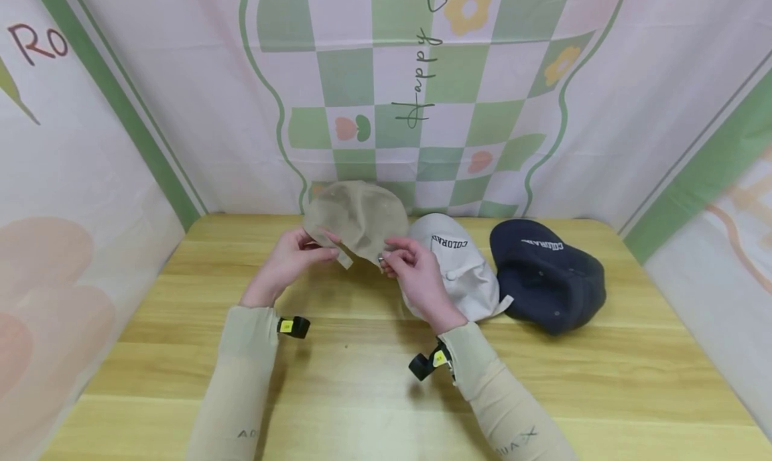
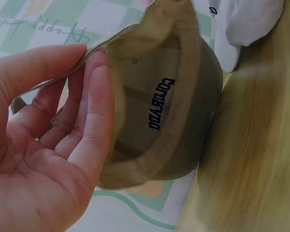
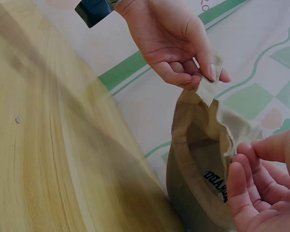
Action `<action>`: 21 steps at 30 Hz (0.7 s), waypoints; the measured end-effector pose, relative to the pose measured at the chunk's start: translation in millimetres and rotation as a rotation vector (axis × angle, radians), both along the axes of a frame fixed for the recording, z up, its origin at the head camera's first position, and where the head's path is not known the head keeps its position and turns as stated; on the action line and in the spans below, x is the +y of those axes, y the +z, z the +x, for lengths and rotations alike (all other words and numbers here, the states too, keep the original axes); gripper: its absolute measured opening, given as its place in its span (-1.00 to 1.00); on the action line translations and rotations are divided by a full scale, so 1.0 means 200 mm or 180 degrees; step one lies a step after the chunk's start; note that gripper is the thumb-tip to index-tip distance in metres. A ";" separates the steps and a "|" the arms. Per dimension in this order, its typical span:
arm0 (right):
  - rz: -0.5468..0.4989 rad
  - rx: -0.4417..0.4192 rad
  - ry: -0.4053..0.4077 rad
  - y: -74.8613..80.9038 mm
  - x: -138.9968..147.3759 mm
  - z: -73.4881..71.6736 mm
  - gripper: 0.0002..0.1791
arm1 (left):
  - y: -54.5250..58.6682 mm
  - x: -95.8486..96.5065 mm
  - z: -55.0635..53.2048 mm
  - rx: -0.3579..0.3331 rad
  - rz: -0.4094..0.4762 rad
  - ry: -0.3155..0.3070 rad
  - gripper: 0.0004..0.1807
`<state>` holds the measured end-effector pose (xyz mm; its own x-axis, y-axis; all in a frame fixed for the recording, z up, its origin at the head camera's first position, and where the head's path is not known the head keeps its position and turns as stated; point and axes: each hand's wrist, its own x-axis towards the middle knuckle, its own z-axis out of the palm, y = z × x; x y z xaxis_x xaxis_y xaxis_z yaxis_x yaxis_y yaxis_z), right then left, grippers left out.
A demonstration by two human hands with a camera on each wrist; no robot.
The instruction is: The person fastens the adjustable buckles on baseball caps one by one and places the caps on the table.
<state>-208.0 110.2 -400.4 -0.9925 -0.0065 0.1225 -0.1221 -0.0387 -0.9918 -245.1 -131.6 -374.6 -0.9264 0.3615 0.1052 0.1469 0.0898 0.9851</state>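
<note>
Near the back edge of the table I hold up a khaki baseball cap (image 1: 358, 213) between both hands. My left hand (image 1: 291, 258) pinches the edge at its back opening between thumb and fingers, where a pale strap end (image 3: 209, 90) hangs free. On the other side of the opening, my right hand (image 1: 421, 273) pinches the cap's edge by a small metal buckle (image 1: 380, 260). Stitching of dark lettering (image 2: 162, 104) shows inside the crown in the left wrist view. The brim is hidden in the head view.
A white cap (image 1: 449, 246) with dark lettering lies just right of my right hand, partly behind it. Beside it sits a navy cap (image 1: 545, 277). A printed cloth (image 1: 446, 126) hangs behind the wooden table (image 1: 350, 394).
</note>
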 end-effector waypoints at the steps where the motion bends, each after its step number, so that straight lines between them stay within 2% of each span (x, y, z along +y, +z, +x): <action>1: -0.0012 -0.0020 0.0020 0.00 0.00 0.00 -0.68 | 0.00 0.00 0.00 -0.0007 0.0034 0.0013 -0.75; 7: 0.0172 -0.0165 0.0085 0.01 0.02 0.01 -0.63 | 0.03 0.01 0.01 0.0015 0.0146 0.0139 -0.76; 12: 0.0271 -0.0275 0.0107 0.01 0.03 0.01 -0.70 | 0.04 0.02 0.01 0.0049 0.0219 0.0165 -0.75; 17: 0.0197 -0.0296 0.0037 0.00 0.03 0.00 -0.77 | 0.04 0.02 0.01 0.0081 0.0223 0.0175 -0.73; 21: 0.0010 -0.0248 -0.0045 0.00 0.02 0.00 -0.77 | 0.04 0.02 0.01 0.0075 0.0282 0.0178 -0.72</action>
